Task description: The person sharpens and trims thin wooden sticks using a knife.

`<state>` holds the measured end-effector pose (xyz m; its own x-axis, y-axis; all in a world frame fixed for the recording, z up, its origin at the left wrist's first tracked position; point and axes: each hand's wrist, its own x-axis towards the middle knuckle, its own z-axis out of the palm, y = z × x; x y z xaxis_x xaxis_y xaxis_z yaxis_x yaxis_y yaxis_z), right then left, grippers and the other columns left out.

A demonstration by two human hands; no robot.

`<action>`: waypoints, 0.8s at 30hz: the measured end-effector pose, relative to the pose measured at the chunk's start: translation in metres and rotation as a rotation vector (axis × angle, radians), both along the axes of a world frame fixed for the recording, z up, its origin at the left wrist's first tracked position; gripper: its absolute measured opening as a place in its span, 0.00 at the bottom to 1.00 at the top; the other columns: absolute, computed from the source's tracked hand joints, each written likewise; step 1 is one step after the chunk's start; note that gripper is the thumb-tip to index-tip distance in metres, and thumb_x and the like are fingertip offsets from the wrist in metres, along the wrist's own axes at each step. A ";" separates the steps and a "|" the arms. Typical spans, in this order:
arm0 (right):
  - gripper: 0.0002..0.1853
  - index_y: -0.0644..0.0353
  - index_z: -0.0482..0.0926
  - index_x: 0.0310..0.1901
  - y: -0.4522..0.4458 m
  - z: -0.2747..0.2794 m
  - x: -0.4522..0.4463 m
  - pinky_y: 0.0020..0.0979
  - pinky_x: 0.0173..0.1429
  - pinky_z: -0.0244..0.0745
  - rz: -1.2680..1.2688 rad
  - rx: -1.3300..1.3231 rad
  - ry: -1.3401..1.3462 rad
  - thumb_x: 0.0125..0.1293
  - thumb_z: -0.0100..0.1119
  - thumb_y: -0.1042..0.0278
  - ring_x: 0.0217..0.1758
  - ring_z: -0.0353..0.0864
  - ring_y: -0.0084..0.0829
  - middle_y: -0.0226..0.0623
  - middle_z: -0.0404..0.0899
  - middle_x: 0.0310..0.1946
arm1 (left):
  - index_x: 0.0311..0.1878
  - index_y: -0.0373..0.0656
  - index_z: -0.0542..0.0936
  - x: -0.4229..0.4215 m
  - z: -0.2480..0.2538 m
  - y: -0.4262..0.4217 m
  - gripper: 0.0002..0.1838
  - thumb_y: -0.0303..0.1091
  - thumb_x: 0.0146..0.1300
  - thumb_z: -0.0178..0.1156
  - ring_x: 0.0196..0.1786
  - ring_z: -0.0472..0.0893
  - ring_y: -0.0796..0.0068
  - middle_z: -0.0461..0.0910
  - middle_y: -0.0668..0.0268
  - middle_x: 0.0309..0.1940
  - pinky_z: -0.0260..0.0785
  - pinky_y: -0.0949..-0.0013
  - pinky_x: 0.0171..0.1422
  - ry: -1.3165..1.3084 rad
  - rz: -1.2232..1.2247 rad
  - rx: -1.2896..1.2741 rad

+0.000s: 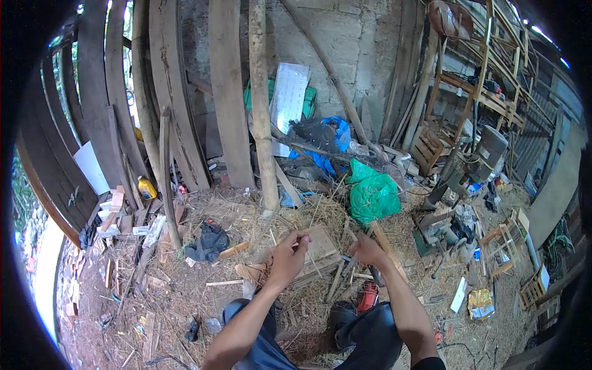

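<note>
My left hand (291, 256) is raised in front of my knees. Its thumb and fingertips are pinched together; anything between them is too small to make out. To its right, my right hand (368, 250) has curled fingers, and what they may hold is hidden. A wooden board (319, 243) lies on the ground between and beyond the hands, with thin wood strips (336, 280) nearer me. Just under my right hand is a dark curved object (376, 275), its kind unclear. A red tool or case (368, 297) rests by my right leg.
A green plastic bag (372, 192) sits ahead on the straw-strewn floor. A bamboo post (264, 123) rises before me. Dark cloth (208, 242) and a yellow bottle (147, 187) lie to the left. At right stand a machine (453, 179) and a small wooden frame (501, 243).
</note>
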<state>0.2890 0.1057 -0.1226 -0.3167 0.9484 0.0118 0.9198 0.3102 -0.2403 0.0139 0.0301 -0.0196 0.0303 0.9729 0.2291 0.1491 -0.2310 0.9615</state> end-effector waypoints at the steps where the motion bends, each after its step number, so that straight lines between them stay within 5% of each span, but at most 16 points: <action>1: 0.16 0.68 0.74 0.45 -0.002 0.009 -0.002 0.33 0.37 0.76 0.117 -0.004 -0.021 0.65 0.55 0.62 0.35 0.80 0.38 0.49 0.79 0.37 | 0.41 0.37 0.76 0.001 0.002 0.000 0.07 0.31 0.68 0.53 0.35 0.76 0.81 0.80 0.65 0.32 0.67 0.74 0.39 -0.055 -0.008 -0.071; 3: 0.14 0.70 0.75 0.44 -0.023 0.071 -0.032 0.31 0.35 0.75 -0.214 -0.072 0.819 0.65 0.53 0.67 0.33 0.81 0.37 0.51 0.80 0.38 | 0.41 0.37 0.76 0.001 0.002 -0.001 0.08 0.31 0.68 0.52 0.34 0.75 0.82 0.79 0.66 0.32 0.66 0.74 0.39 -0.040 0.004 -0.042; 6: 0.12 0.70 0.75 0.46 -0.019 0.072 -0.042 0.29 0.33 0.69 -0.080 -0.066 0.654 0.69 0.46 0.70 0.29 0.76 0.24 0.37 0.81 0.26 | 0.41 0.37 0.76 0.000 0.003 0.000 0.08 0.32 0.69 0.52 0.33 0.73 0.82 0.77 0.69 0.31 0.66 0.75 0.39 -0.035 0.006 -0.026; 9: 0.13 0.68 0.73 0.50 -0.043 0.127 -0.051 0.28 0.36 0.72 -0.147 0.082 0.758 0.64 0.48 0.78 0.34 0.79 0.25 0.36 0.82 0.30 | 0.40 0.38 0.76 -0.002 -0.002 0.001 0.08 0.32 0.69 0.52 0.32 0.70 0.83 0.75 0.71 0.29 0.64 0.76 0.39 -0.065 -0.003 -0.023; 10: 0.11 0.64 0.73 0.48 -0.036 0.111 -0.051 0.28 0.36 0.71 -0.147 0.110 1.004 0.65 0.48 0.77 0.34 0.78 0.23 0.35 0.82 0.29 | 0.40 0.38 0.76 -0.002 -0.004 0.004 0.08 0.32 0.69 0.51 0.31 0.69 0.83 0.73 0.72 0.27 0.63 0.77 0.38 -0.094 0.009 -0.002; 13: 0.09 0.64 0.73 0.46 -0.035 0.092 -0.058 0.29 0.37 0.71 -0.041 -0.025 0.966 0.65 0.49 0.77 0.32 0.76 0.23 0.36 0.82 0.30 | 0.41 0.41 0.75 -0.001 -0.009 0.005 0.08 0.34 0.69 0.50 0.22 0.60 0.88 0.65 0.76 0.23 0.53 0.80 0.25 -0.123 -0.042 -0.020; 18: 0.09 0.64 0.71 0.47 -0.046 0.115 -0.070 0.26 0.32 0.69 -0.003 0.063 0.729 0.69 0.50 0.71 0.27 0.73 0.19 0.33 0.81 0.29 | 0.42 0.41 0.74 0.003 -0.008 0.004 0.07 0.32 0.70 0.49 0.22 0.59 0.89 0.64 0.76 0.23 0.50 0.81 0.23 -0.198 -0.122 -0.102; 20: 0.09 0.62 0.71 0.48 -0.042 0.117 -0.070 0.22 0.28 0.65 -0.108 0.118 1.193 0.70 0.50 0.69 0.24 0.69 0.16 0.29 0.77 0.25 | 0.42 0.41 0.74 0.003 -0.010 0.003 0.07 0.32 0.70 0.48 0.21 0.59 0.90 0.64 0.76 0.23 0.49 0.82 0.22 -0.170 -0.127 -0.088; 24: 0.11 0.61 0.71 0.50 -0.041 0.119 -0.068 0.19 0.26 0.61 -0.048 -0.047 1.391 0.70 0.50 0.67 0.24 0.67 0.14 0.26 0.73 0.23 | 0.43 0.41 0.74 0.004 -0.008 0.000 0.07 0.33 0.70 0.50 0.23 0.60 0.89 0.65 0.76 0.24 0.52 0.81 0.24 -0.130 -0.158 -0.095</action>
